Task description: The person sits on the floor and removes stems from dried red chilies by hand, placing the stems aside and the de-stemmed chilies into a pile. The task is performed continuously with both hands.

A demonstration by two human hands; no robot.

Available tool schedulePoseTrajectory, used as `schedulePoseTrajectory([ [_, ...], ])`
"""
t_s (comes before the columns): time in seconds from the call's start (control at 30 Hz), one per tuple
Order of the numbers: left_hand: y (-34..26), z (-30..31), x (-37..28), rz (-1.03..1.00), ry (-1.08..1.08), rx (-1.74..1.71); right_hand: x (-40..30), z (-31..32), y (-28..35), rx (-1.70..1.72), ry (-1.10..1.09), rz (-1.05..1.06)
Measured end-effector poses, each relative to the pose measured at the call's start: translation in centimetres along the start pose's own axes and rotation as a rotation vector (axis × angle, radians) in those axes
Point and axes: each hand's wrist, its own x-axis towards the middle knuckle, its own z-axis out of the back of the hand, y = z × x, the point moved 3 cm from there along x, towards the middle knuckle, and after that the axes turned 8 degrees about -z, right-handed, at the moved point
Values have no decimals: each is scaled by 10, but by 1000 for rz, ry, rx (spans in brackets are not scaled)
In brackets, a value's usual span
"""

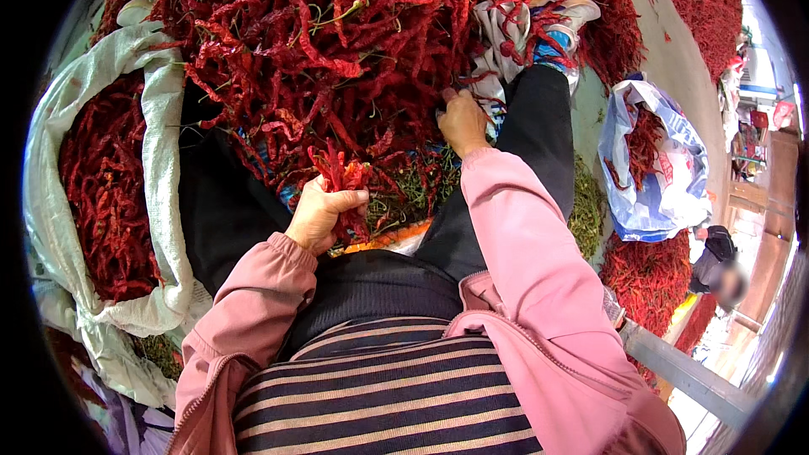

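Observation:
A large heap of dried red chili peppers (303,57) lies before me, between and over my legs. My left hand (325,208) is closed around a bunch of dried red chilies (344,180), held upright near my lap. My right hand (464,121) reaches to the heap's edge by my right shin, its fingertips among the chilies; whether it grips one is hidden. Green chili stems (411,193) lie between my thighs, below the heap.
A white woven sack (165,133) full of red chilies stands at the left. On the right is a blue-and-white plastic bag (686,164) with some chilies. Another chili heap (651,278), a grey metal bar (686,370) and a distant person (714,259) are farther right.

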Motion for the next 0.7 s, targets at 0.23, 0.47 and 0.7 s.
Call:
schedulePoseTrajectory([
  [0.23,7,3,2,-15,-30,72,-11,-11,-9,178,40,-34],
  [0.47,8,-6,1,-45,-44,99,-30,5,-7,626,368,-181],
  [0.7,14,-16,8,-78,-21,112,-93,37,13,1162,660,-365],
])
